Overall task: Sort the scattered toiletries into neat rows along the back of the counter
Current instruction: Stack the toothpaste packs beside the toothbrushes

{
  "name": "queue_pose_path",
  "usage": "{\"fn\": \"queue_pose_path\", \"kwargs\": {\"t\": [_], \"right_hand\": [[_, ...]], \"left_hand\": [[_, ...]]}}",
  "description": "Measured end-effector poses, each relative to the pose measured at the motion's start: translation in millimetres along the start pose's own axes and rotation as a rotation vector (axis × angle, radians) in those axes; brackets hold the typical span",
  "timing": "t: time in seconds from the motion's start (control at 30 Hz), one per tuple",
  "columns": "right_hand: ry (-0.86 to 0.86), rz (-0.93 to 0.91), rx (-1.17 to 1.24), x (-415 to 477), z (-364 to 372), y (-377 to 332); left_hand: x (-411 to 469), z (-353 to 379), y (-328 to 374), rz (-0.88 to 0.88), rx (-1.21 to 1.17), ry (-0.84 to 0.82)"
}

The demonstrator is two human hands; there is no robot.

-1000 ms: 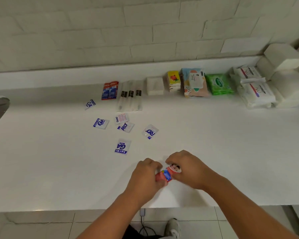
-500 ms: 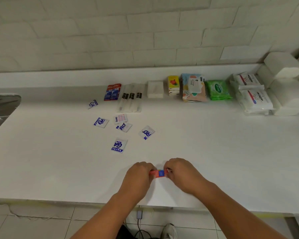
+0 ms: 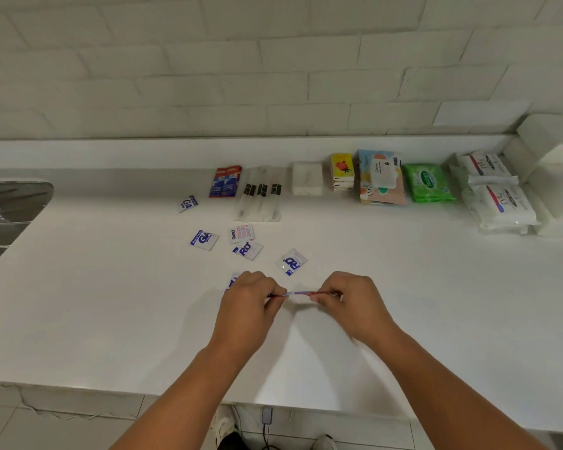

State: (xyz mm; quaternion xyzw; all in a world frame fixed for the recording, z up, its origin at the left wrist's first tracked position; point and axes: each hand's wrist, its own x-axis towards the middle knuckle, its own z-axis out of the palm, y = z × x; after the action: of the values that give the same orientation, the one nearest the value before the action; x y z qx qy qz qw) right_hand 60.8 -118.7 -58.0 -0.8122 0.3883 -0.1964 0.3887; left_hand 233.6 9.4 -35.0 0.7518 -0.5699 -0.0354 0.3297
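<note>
Currently | left hand and right hand each pinch one end of sachet | long axis left-right, lower centre | matching sachets up-left, left hand nearer

Red-and-blue sachet turned edge-on, now pinched at both ends; its face was shown before. Left hand and right hand drawn apart and moved farther in. Nearest blue-and-white sachet now partly covered by left hand.
</note>
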Motion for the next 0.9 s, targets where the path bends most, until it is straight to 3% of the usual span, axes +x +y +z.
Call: {"fn": "queue_pose_path", "kwargs": {"t": [0.07, 0.17, 0.3, 0.4, 0.53, 0.67, 0.73, 0.9], "right_hand": [[0.065, 0.001, 0.119, 7.9, 5.0, -14.4], [0.128, 0.177, 0.425, 23.2, 15.2, -44.0], [0.005, 0.307, 0.725, 49.7, 34.4, -85.4], [-0.043, 0.334, 0.922, 79.4, 57.3, -116.5], [0.052, 0.394, 0.967, 127.3, 83.1, -143.2], [0.061, 0.339, 0.831, 175.1, 100.7, -156.1], [0.034, 0.321, 0.752, 195.4, 108.3, -160.3], [-0.002, 0.302, 0.707, 236.5, 124.9, -167.5]], "left_hand": [[6.5, -11.8, -7.0, 0.008, -0.019, 0.047], [19.0, -30.5, -17.6, 0.014, -0.019, 0.141], [39.2, -49.6, -38.4, 0.07, 0.011, 0.27], [54.6, -60.3, -62.1, 0.129, 0.082, 0.269], [73.3, -73.1, -96.0, 0.069, -0.032, 0.129], [99.2, -95.4, -125.9, -0.228, -0.36, 0.117], [117.3, -104.2, -147.0, -0.372, -0.495, 0.01], [160.0, -110.1, -188.3, -0.447, -0.512, -0.232]]}}
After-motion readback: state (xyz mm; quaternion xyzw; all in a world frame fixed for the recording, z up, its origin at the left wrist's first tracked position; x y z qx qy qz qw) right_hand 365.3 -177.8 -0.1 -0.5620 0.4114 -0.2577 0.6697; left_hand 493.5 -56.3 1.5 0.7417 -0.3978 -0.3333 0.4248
